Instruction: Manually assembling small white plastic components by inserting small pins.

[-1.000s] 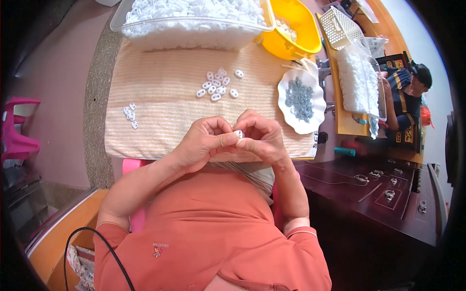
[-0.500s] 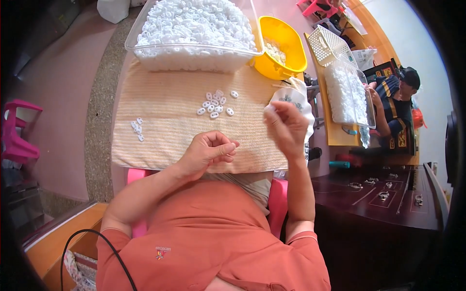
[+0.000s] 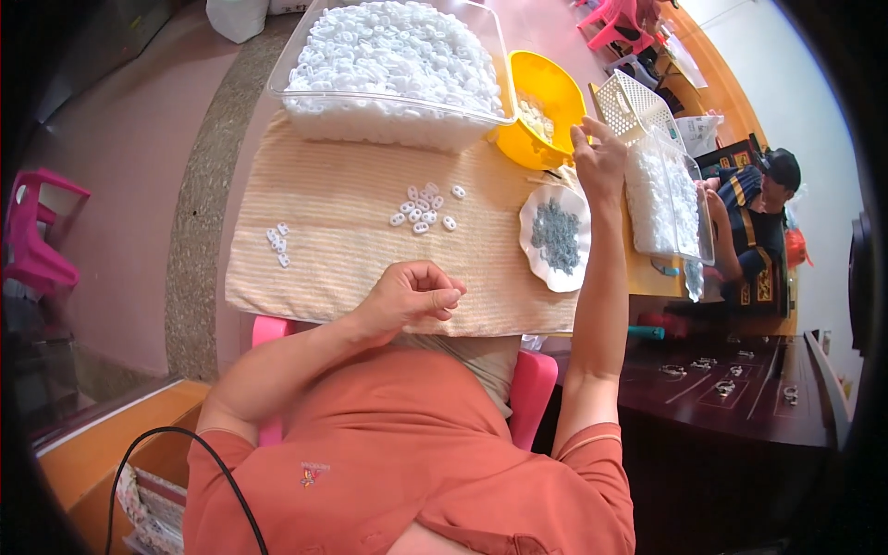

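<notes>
Left of the scalloped dish [image 3: 557, 283], your left hand [image 3: 404, 296] presses thumb to curled fingers, anything inside hidden; white two-hole pieces [image 3: 429, 215] lie beyond it. Past the dish, your right hand [image 3: 601, 159] hovers near the yellow basin [image 3: 529, 151], fingers parted.

Over the striped cloth [image 3: 333, 203], I see open lanes left and right of the larger white cluster [image 3: 429, 217]. The clear bin [image 3: 393, 105] walls off the far edge, the yellow tub [image 3: 523, 153] and right hand [image 3: 602, 162] the far right corner, the fluted dish [image 3: 561, 280] the right side, the left hand [image 3: 412, 294] the near middle.
</notes>
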Motion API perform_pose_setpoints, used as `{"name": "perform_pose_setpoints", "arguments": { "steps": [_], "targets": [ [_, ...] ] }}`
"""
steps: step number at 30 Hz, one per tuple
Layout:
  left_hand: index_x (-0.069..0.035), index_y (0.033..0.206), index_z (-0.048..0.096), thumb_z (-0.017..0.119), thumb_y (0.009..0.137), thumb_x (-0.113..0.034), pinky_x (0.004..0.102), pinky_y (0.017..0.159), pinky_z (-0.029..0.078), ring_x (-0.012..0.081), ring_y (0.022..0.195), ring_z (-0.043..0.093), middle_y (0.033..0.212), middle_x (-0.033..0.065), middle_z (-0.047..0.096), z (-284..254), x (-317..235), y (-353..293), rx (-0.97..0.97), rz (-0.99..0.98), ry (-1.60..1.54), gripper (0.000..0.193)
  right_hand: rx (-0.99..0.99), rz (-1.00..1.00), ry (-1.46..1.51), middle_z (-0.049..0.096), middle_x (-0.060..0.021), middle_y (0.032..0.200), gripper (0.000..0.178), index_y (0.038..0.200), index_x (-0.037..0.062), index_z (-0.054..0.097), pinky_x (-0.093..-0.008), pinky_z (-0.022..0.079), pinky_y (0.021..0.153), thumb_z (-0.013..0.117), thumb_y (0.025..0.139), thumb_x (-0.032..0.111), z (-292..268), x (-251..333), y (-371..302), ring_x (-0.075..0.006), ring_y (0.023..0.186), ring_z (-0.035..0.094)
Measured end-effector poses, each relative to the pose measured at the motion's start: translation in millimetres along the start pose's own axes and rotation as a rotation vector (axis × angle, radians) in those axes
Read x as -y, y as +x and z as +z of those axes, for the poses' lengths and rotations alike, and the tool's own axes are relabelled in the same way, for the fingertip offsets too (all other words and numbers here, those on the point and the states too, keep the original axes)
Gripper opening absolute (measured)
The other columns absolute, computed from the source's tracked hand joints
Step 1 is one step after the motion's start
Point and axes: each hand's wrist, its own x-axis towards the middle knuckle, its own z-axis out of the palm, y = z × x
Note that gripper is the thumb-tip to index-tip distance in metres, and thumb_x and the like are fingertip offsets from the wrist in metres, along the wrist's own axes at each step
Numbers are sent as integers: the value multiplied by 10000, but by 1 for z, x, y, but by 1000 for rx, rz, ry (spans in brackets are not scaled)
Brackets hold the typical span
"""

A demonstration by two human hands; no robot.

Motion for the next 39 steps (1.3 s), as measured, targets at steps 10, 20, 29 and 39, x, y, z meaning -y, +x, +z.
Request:
{"name": "perform_pose_setpoints", "arguments": {
  "steps": [10, 20, 29, 39],
  "targets": [
    [3, 890, 617, 672, 862, -112, 209, 582, 500, 67, 674, 579, 788, 22, 623, 6, 3, -2, 3, 14, 48, 131, 316, -132, 228, 686, -94, 819, 153, 976, 1, 673, -238, 485, 603, 680, 836, 64, 21, 29, -70, -121, 640, 616],
    [22, 871, 613, 681, 826, -132, 239, 562, 505, 98, 675, 576, 771, 39, 612, -2, 12, 0, 14, 108, 265, 174, 858, -321, 341, 671, -135, 867, 158, 955, 34, 678, -346, 514, 626, 684, 808, 91, 82, 129, -118, -277, 719, 668],
    [9, 783, 583, 635, 780, -71, 268, 531, 413, 90, 616, 511, 653, 21, 558, -5, 63, 32, -65, 539, 598, 95, 1031, -967, 264, 527, -85, 1258, 327, 1100, 110, 659, -398, 461, 912, 685, 786, 197, 144, 214, -143, -283, 1173, 481],
    [15, 760, 573, 634, 767, -69, 278, 544, 422, 96, 608, 508, 641, 30, 556, -6, 36, 11, 30, 385, 383, 104, 1098, -1107, 140, 547, -72, 1220, 326, 1065, 85, 643, -381, 462, 920, 588, 743, 74, 183, 208, -148, -285, 1135, 501]
  ]
}}
